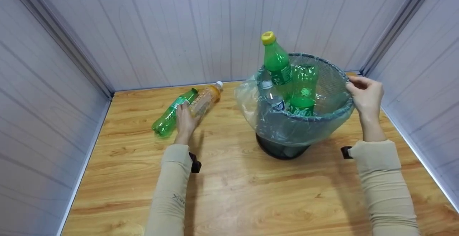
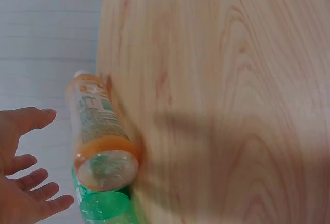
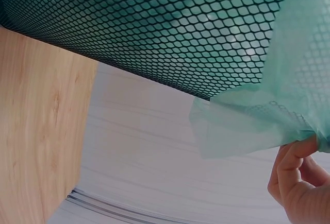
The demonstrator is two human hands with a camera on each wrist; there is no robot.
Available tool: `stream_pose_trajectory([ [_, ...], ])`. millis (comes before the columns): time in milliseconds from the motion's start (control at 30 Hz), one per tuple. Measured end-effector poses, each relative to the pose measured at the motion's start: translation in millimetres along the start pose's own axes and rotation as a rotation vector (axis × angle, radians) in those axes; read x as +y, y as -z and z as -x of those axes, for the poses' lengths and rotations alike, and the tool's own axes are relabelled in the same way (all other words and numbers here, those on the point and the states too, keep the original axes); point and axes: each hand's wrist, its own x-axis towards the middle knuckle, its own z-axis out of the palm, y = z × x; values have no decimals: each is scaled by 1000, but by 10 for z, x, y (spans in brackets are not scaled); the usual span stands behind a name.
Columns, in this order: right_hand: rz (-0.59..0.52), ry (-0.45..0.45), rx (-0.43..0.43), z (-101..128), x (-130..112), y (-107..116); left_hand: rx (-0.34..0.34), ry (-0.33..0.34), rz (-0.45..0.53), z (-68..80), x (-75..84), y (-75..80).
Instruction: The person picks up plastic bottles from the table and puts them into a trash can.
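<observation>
My left hand (image 1: 184, 116) hovers open, fingers spread, over two bottles lying side by side on the wooden table (image 1: 233, 193): a green bottle (image 1: 172, 114) and an orange bottle (image 1: 207, 99). In the left wrist view the hand (image 2: 26, 188) is just left of the orange bottle (image 2: 100, 131) and the green bottle (image 2: 103, 208), apart from both. My right hand (image 1: 362, 94) pinches the bag-covered rim of a dark mesh bin (image 1: 333, 81). In the right wrist view my fingers (image 3: 296, 183) hold the green bag's edge (image 3: 258, 121).
The bin holds a yellow-capped green bottle (image 1: 276, 62), another green bottle (image 1: 304, 92) and a clear one (image 1: 274, 98). Grey panel walls (image 1: 161, 31) close off the table at the back and on both sides. Bare wood lies in front of the bin.
</observation>
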Motion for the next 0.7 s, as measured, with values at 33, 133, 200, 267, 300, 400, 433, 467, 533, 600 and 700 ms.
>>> stream_pose_trajectory([
  [33,1,2,-1,1,-2,-3,-9,10,-7,0,-22,-6],
  [133,-2,1,-4,2,-9,-9,-32,33,-34,-4,-89,-33],
  [200,-7,0,-2,-2,-10,-12,-43,41,-53,-10,-130,-58],
  [267,-20,0,0,-8,-10,-15,-50,48,-71,-17,-159,-86],
  [300,-27,1,0,-12,-8,-17,-51,56,-79,-19,-169,-100],
  [400,-44,5,0,-18,-4,-24,-54,64,-113,-26,-191,-145],
  [433,-47,5,0,-18,-3,-26,-56,66,-129,-28,-195,-159],
  [467,-46,3,0,-17,-2,-25,-59,66,-146,-30,-199,-175],
  [533,-39,-3,-4,-15,0,-22,-60,62,-180,-36,-203,-205],
  [600,-29,-12,-6,-11,-1,-16,-62,57,-203,-41,-203,-231],
  [700,-35,-21,-5,-14,-4,-9,-49,54,-209,-46,-204,-266],
])
